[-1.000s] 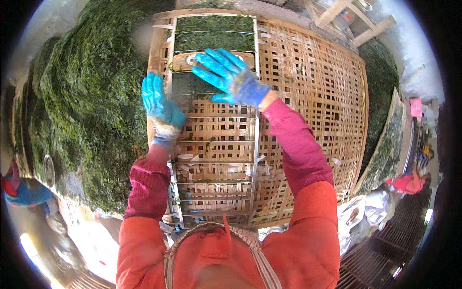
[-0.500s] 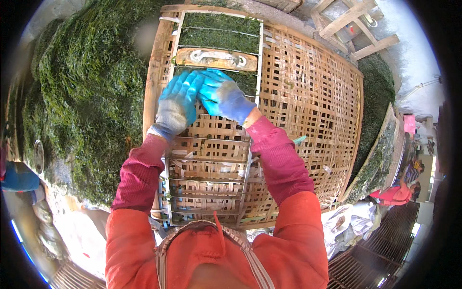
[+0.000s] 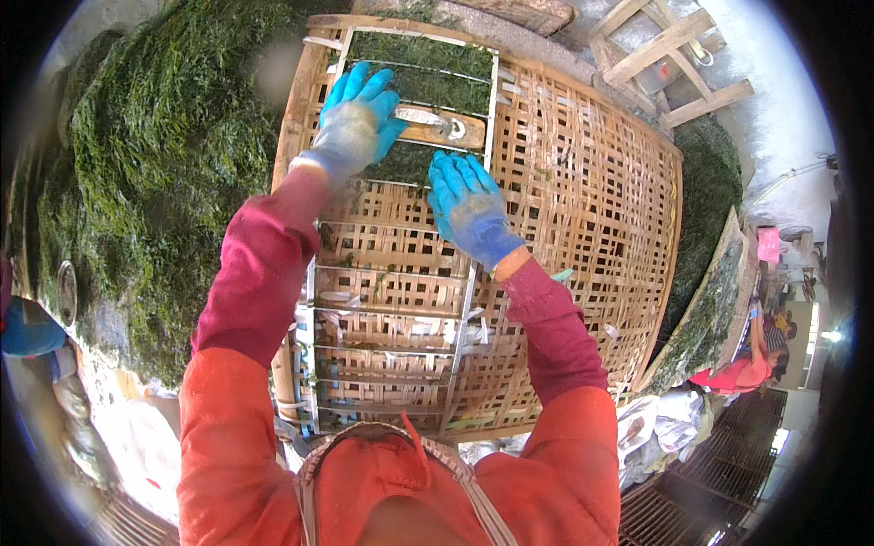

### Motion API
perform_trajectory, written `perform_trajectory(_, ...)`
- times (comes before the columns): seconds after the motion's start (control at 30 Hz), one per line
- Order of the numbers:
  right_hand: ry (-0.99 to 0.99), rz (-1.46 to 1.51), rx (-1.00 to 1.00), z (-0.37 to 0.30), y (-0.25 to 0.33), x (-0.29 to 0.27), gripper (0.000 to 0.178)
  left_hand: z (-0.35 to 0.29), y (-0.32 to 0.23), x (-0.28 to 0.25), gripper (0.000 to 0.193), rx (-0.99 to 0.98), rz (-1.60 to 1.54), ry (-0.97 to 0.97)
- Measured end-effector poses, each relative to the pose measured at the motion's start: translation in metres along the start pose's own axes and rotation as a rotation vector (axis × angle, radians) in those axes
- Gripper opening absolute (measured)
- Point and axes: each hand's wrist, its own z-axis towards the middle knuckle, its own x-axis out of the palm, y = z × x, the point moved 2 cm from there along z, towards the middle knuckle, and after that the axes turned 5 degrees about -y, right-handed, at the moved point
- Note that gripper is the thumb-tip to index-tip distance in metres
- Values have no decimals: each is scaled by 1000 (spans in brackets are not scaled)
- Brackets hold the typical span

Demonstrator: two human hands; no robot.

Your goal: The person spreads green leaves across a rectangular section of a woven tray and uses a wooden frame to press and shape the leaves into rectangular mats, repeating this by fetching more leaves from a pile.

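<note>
My left hand (image 3: pixel 353 129), in a blue-and-grey coated glove, lies with fingers spread over the left end of a wooden block with a white handle (image 3: pixel 442 132); it covers that end. My right hand (image 3: pixel 472 205), gloved alike, is stretched flat near the right rail of a narrow metal frame (image 3: pixel 493 100) with crossbars. Nothing shows in its fingers. Shredded green seaweed (image 3: pixel 423 47) fills the far sections of the frame. Below my hands, the nearer sections show the woven bamboo mat (image 3: pixel 592 200) under the frame, with a few green bits on it.
A big heap of green seaweed (image 3: pixel 173 182) rises at the left. More seaweed (image 3: pixel 706 191) lies past the mat's right edge, beside a leaning seaweed-covered mat (image 3: pixel 701 318). A wooden stand (image 3: pixel 660 59) is at the far right. Another person in red (image 3: pixel 742 371) is off to the right.
My hands, side by side before, have parted. The left moved forward onto the left end of the handled block; the right shifted right and slightly nearer to me.
</note>
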Motion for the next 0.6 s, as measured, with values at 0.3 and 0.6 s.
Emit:
perform_trajectory(0.3, -689, 1068, 594, 10, -74, -53, 39, -4, -13, -73, 18, 169, 148, -191)
perform_trajectory(0.6, -338, 235, 170, 100, -2, 21, 45, -49, -37, 25, 29, 31, -109, -143)
